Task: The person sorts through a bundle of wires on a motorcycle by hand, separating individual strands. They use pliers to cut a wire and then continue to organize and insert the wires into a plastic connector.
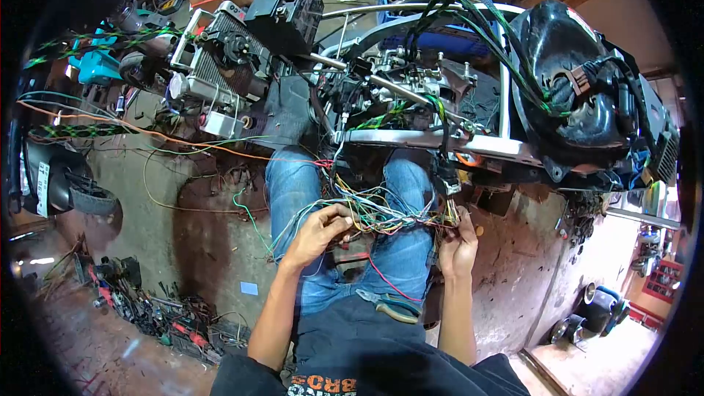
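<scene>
Across my knees lies a tangled wiring harness (396,218) of many coloured wires. My left hand (320,235) is closed at its left end, with fingers pinched around some of the wires. At the other end my right hand (458,240) grips the wires near several connectors (449,189). A pair of pliers (389,306) with pale handles rests on my lap. One loose red wire (385,276) curves down toward the pliers. An orange wire (158,134) runs off to the left from the harness.
Right in front stands a metal vehicle frame (440,137) with an engine (418,81) inside it. A black battery (286,4) and a radiator (220,51) sit at upper left. Cables hang by a black tank-like part (557,51). Tools and parts (161,315) lie on the floor at lower left.
</scene>
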Available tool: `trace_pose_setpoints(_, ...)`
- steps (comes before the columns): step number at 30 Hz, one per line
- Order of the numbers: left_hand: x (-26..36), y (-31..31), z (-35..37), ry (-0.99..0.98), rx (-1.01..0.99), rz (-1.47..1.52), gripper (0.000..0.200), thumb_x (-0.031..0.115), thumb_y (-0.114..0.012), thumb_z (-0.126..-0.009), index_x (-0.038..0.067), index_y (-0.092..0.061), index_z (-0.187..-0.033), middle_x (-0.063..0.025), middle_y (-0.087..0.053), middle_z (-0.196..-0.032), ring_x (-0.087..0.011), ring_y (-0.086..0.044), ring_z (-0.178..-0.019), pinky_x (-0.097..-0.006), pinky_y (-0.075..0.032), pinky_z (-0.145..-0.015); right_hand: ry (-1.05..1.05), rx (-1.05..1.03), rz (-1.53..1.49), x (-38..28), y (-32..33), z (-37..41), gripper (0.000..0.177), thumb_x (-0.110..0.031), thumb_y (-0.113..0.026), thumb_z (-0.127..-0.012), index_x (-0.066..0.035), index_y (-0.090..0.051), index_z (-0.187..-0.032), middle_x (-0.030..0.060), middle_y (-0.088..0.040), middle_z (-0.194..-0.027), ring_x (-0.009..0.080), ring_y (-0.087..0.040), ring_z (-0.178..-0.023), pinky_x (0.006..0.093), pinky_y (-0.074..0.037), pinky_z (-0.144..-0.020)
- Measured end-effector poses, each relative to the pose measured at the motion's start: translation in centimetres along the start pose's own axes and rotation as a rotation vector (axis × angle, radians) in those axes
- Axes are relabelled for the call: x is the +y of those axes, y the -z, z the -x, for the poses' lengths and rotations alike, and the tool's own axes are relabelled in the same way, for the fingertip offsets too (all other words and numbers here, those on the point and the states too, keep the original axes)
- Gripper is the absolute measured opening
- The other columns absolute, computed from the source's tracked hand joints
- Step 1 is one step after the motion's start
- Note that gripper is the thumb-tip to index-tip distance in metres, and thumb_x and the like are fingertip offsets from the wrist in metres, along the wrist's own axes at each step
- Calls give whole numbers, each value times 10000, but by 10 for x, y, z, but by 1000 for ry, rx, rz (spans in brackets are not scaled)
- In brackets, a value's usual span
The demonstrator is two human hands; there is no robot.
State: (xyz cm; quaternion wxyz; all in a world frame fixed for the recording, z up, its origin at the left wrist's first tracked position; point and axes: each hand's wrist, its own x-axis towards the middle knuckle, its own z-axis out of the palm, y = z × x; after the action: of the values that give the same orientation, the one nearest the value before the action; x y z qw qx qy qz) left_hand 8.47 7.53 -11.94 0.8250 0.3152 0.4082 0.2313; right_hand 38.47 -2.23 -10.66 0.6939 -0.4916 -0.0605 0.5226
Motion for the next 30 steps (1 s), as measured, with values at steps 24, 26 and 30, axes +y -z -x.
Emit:
trace_pose_setpoints(24, 0, 4, -15, 35, -11, -30, 123, 182, -628, -1042, 61, -613, -1023, -28, -679, -908, -77, -596, -741, -230, -479, -663, 91, 49, -9, 11, -12, 1, 206, -251, -600, -1079, -55, -621, -1138, -26, -538, -962, 96, -493, -867, 241, -380, -744)
trace_pose_setpoints(26, -2, 4, -14, 21, -8, -67, 124, 180, -613, -1047, 59, -608, -1021, -45, -703, -948, -78, -603, -744, -225, -483, -664, 90, 9, -16, 9, -13, 4, 165, -225, -592, -1083, -68, -616, -1130, -27, -557, -999, 94, -508, -883, 232, -376, -732)
trace_pose_setpoints(30, -7, 2, -9, -32, 33, -124, 116, 157, -587, -1043, 46, -605, -1013, -57, -697, -948, -87, -601, -744, -237, -486, -672, 153, -26, -17, 13, -9, 6, 148, -203, -563, -1099, -78, -622, -1152, -15, -590, -1013, 89, -532, -865, 227, -387, -732)
